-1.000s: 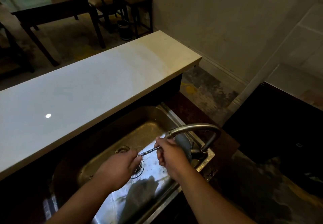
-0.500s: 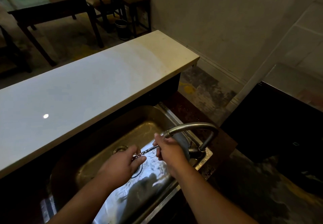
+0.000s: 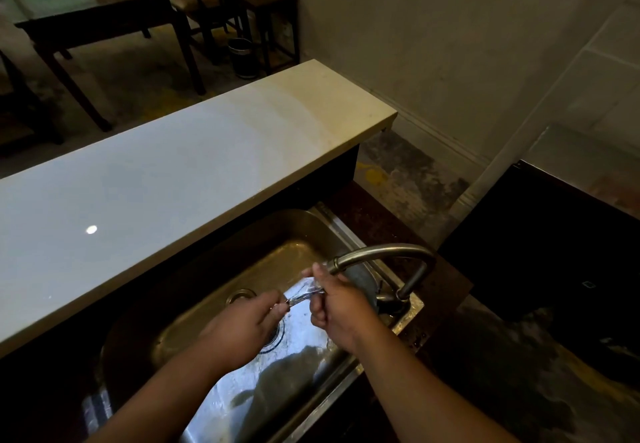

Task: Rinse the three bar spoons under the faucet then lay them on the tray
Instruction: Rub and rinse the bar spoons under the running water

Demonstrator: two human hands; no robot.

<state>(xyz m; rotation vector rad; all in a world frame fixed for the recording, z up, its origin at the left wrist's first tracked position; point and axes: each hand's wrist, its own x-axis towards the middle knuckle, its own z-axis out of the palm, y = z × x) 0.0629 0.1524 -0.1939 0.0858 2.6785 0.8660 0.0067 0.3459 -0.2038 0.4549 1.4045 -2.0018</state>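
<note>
A thin metal bar spoon [image 3: 300, 296] stretches between both hands over the steel sink [image 3: 214, 290]. Water runs over it from the spout of the curved faucet [image 3: 384, 252]. My left hand [image 3: 242, 328] pinches the spoon's lower end just above the drain. My right hand [image 3: 341, 307] grips the upper end right under the spout. How many spoons are in my hands I cannot tell. No tray is in view.
A long white bar counter [image 3: 166, 183] runs behind the sink. A dark wet worktop [image 3: 512, 373] lies to the right, with a black cabinet [image 3: 561, 242] beyond it. A dark table [image 3: 104, 23], chairs and a small bin [image 3: 240, 56] stand on the far floor.
My hands have shifted slightly and the spoon now sits in the water stream, with splashing between my hands. The left hand has slid along the spoon's lower end.
</note>
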